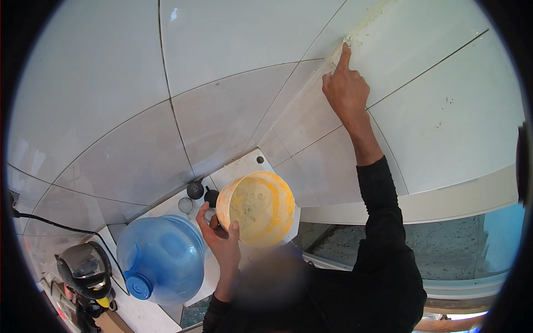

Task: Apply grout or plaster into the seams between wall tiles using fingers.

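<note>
My right hand (pixel 347 91) reaches up to the corner where two tiled walls meet. Its index finger is stretched out, the others curled in. The fingertip touches a small dab of whitish paste (pixel 347 39) on the joint, and a pale smeared strip (pixel 371 19) continues above it. Lower down, my left hand (pixel 221 244) is at the near left side of a yellow-stained bucket (pixel 287 202), fingers bent round its outside and thumb against it. Pale, wet-looking mix with some lumps (pixel 252 208) lies inside the bucket. How firmly the left fingers grip is partly hidden.
A large blue water bottle (pixel 161 258) lies left of the bucket, beside a clear glass (pixel 186 205) and small dark objects (pixel 195 189). Farther left are a glass-and-black kettle (pixel 84 266) and a black cable (pixel 66 225). A window sill (pixel 433 202) runs along the right.
</note>
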Demonstrator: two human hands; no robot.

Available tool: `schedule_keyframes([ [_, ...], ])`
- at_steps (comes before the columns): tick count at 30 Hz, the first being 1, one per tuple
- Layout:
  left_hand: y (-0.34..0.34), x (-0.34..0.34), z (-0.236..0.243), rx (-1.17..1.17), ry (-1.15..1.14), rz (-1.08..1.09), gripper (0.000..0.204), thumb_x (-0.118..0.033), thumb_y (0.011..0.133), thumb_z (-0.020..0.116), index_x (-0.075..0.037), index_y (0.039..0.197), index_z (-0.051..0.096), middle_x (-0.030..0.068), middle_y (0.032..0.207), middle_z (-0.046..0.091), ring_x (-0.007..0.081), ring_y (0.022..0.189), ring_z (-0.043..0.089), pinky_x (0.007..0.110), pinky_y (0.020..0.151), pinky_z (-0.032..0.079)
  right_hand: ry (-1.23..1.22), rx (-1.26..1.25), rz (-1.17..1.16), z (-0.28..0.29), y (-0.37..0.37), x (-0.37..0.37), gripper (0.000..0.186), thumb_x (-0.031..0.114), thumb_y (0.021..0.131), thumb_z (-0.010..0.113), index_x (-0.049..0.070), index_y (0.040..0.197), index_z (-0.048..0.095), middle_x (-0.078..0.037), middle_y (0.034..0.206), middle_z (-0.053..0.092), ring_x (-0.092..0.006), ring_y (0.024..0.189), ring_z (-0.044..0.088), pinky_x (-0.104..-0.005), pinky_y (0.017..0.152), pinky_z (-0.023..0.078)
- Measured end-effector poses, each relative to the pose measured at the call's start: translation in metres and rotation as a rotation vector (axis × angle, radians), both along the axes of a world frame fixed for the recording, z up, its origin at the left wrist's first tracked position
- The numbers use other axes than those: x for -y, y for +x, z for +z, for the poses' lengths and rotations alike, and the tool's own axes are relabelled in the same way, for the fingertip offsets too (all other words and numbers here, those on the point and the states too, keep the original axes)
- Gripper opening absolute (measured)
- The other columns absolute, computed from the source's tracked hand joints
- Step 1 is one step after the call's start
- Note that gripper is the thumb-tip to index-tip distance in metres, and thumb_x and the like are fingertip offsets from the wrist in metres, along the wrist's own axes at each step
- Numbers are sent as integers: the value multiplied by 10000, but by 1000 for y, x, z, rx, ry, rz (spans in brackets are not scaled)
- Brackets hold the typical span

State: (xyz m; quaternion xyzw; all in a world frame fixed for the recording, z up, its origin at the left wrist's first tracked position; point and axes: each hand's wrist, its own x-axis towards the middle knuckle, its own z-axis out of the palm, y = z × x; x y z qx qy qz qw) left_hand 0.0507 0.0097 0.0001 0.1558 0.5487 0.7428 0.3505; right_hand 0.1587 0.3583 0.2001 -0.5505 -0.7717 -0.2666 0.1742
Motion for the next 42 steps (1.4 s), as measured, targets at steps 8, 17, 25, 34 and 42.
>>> schedule_keyframes([
  [8, -4, 2, -2, -15, -56, -9, 811, -165, 870, 770, -70, 1526, 303, 135, 1057, 664, 177, 1033, 622, 318, 960, 458, -90, -43, -41, -25, -9, -8, 854, 173, 879, 666, -24, 1591, 237, -212, 733, 709, -372, 651, 722, -480, 588, 580],
  [17, -5, 2, 3, -13, -103, -26, 798, -80, 832, 728, -75, 1518, 320, 138, 1061, 657, 188, 1027, 617, 331, 961, 462, -185, -145, 14, -77, -15, -15, 952, 173, 887, 681, -108, 1576, 88, -271, 741, 702, -463, 717, 714, -558, 685, 583],
  [25, -6, 1, -2, -72, -137, -33, 805, 4, 781, 676, -75, 1507, 337, 142, 1059, 656, 199, 1030, 612, 355, 970, 463, -350, -160, -9, -107, -5, 1, 954, 193, 880, 691, -84, 1589, 115, -244, 736, 707, -457, 683, 710, -544, 691, 590],
  [34, -5, -4, -10, -60, -85, -72, 803, -3, 772, 697, -75, 1495, 355, 140, 1064, 653, 205, 1053, 611, 358, 996, 456, -33, -188, 9, -20, -14, -2, 880, 158, 869, 688, -30, 1569, 188, -203, 648, 672, -423, 608, 687, -511, 602, 579],
  [42, -6, -3, -16, -105, -120, -50, 814, 33, 740, 678, -81, 1485, 372, 153, 1100, 656, 212, 1074, 603, 373, 1018, 450, -145, -168, -10, -43, -17, -3, 936, 179, 889, 713, -11, 1597, 131, -230, 710, 695, -443, 705, 715, -528, 667, 588],
])
